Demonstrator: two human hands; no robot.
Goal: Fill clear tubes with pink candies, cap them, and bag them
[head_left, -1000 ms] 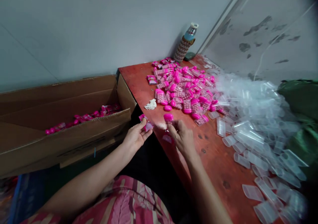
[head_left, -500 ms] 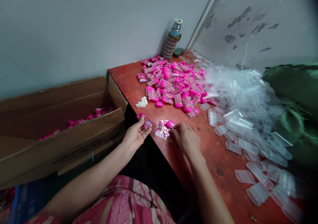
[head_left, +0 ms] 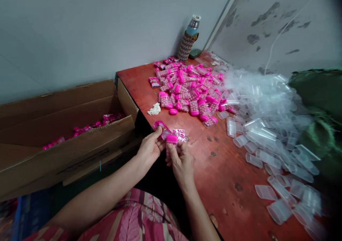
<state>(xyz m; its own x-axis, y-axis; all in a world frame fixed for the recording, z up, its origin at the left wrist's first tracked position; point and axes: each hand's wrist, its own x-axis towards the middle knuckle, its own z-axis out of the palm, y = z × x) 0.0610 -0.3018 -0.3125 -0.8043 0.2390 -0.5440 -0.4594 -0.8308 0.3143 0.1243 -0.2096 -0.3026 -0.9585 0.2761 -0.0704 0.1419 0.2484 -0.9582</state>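
Near the table's left edge, my left hand point(head_left: 149, 147) pinches a pink printed plastic sleeve point(head_left: 161, 127) between thumb and fingers. My right hand point(head_left: 183, 165) grips a small pink-capped candy container point(head_left: 171, 139), its cap pointing away from me and pink balls showing inside. The container is right beside the sleeve; whether its cap has entered the sleeve I cannot tell. Just behind my right hand, another shiny printed sleeve point(head_left: 180, 135) lies flat on the red table point(head_left: 213, 177). A heap of pink-capped containers point(head_left: 192, 87) full of pink balls lies farther back.
Many clear empty tubes point(head_left: 264, 130) spread over the table's right side, beside a green sack point(head_left: 317, 102). A cardboard box point(head_left: 101, 137) with pink packs point(head_left: 88, 127) stands at left. A bottle in a knitted cover point(head_left: 188, 43) stands at the back; crumpled white tissue point(head_left: 154, 109) lies near the edge.
My right hand has lifted the pink-capped container off the table and brought it left, next to the sleeve in my left hand. The view has shifted slightly.
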